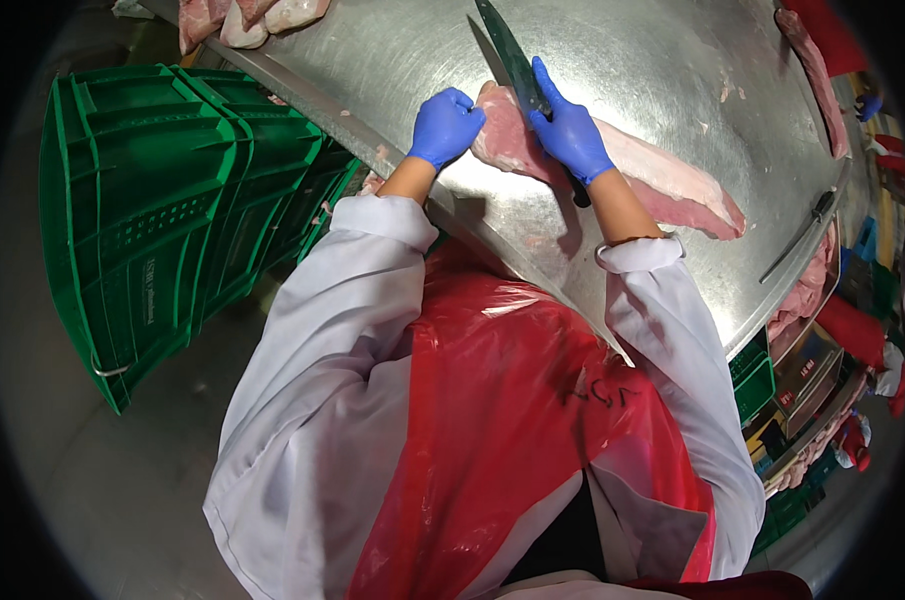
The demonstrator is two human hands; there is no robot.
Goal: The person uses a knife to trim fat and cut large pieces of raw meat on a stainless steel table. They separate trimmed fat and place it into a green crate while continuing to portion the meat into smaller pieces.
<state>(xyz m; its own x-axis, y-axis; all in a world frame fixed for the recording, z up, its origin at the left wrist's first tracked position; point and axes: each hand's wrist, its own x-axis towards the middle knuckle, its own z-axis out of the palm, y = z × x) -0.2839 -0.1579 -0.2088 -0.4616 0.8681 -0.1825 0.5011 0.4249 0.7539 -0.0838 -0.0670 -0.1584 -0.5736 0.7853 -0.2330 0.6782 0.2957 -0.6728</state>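
A long pork loin (657, 170) lies slantwise on the metal table, pale fat along one side and pink meat along the other. My left hand (447, 127), in a blue glove, is closed on the loin's left end. In my blue-gloved right hand (575, 138) is a knife, its dark handle showing below the palm. The long knife blade (512, 55) points away from me over the loin, near its left end. My right index finger is stretched out beside the blade. Where the cutting edge meets the meat cannot be made out.
Green plastic crates (142, 190) stand left of the metal table (392, 75). Meat pieces (247, 18) lie at the far left. A second knife (822, 207) and a long meat strip (815, 80) lie along the right side. Several people work beyond the right edge.
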